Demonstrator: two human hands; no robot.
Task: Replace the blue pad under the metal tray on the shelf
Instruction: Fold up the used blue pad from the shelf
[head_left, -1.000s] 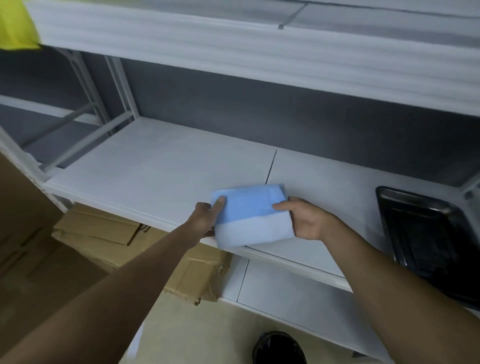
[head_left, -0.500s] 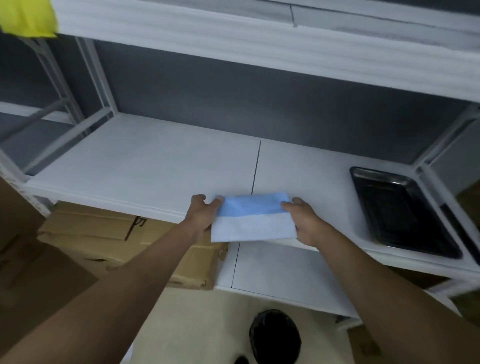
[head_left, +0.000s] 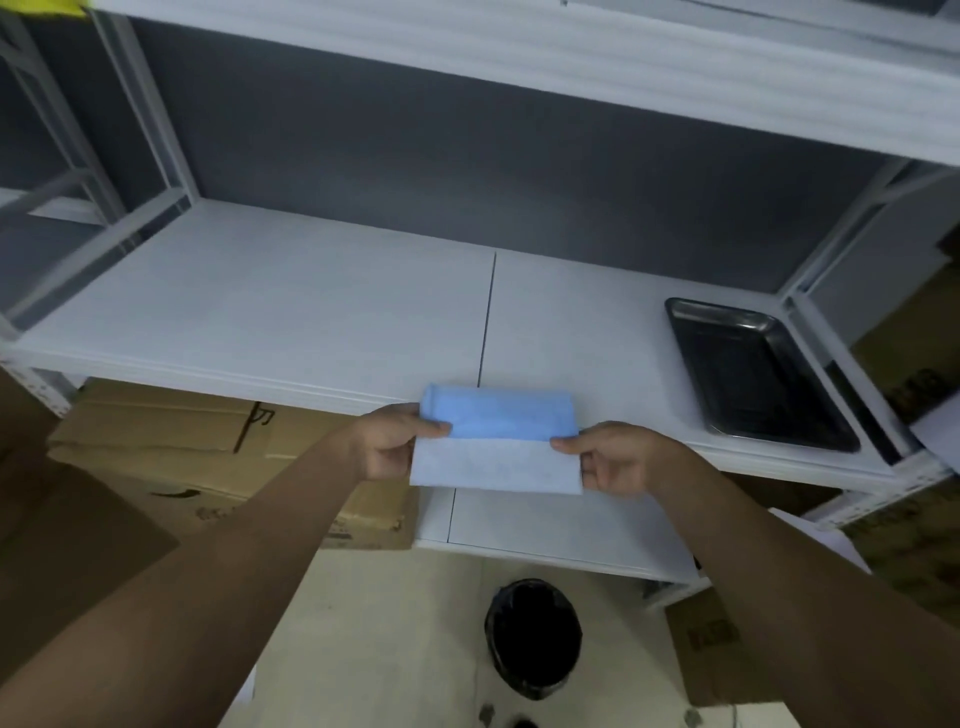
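Two hands share the pad (head_left: 498, 439): the left hand (head_left: 392, 447) pinches its left edge, thumb on top, and the right hand (head_left: 610, 460) pinches its right edge the same way, so each grip is closed on the pad. It is folded, blue face above and pale backing below, held over the front lip of the shelf (head_left: 291, 312), with the far fold resting on or just above the board; which of these cannot be told.

By its look the pad is light, thin and limp, a soft sheet that would sag between the grips if they moved apart and crumple if taken in one fist. Holding it by opposite edges, as now, seems the right place, since that keeps it flat for spreading. It is probably not slippery, and hardly fragile, though it may tear if yanked.

Right of the right grip and well apart from it, the tray (head_left: 758, 374) sits bare on the shelf with no pad visible beneath it. It looks stiff and smooth; its raised rim would be the place to lift it.

Below the left grip, boxes (head_left: 171, 436) carry dark printed marks, too blurred to read. No brand shows on pad or tray.
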